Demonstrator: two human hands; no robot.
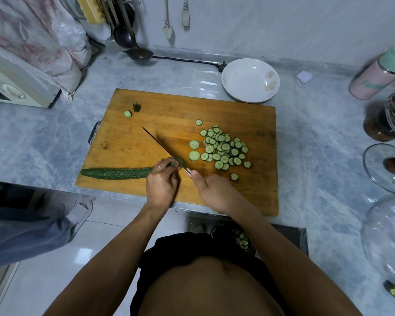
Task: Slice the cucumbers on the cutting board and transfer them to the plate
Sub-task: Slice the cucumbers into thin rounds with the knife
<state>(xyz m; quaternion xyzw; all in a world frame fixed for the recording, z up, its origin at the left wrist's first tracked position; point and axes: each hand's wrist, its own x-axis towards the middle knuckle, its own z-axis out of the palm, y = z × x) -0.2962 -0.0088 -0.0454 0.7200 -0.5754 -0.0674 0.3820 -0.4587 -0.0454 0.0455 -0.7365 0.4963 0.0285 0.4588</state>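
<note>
I see the board (pixel 146 137) square in front of me, with the empty plate (pixel 250 80) touching its far right corner, I judge so slices need only a short trip. The cucumber (pixel 116 173) lies along the near edge, its cut end toward the slices (pixel 224 149) heaped to the right. My left hand (pixel 162 184) curls over that end, fingertips pinning it, while my right hand (pixel 214 190) grips the knife (pixel 164 149), thumb along the spine, blade angled away.

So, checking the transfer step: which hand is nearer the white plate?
Right. The right hand grips the knife below the white plate; the left hand holds the cucumber farther left.
</note>
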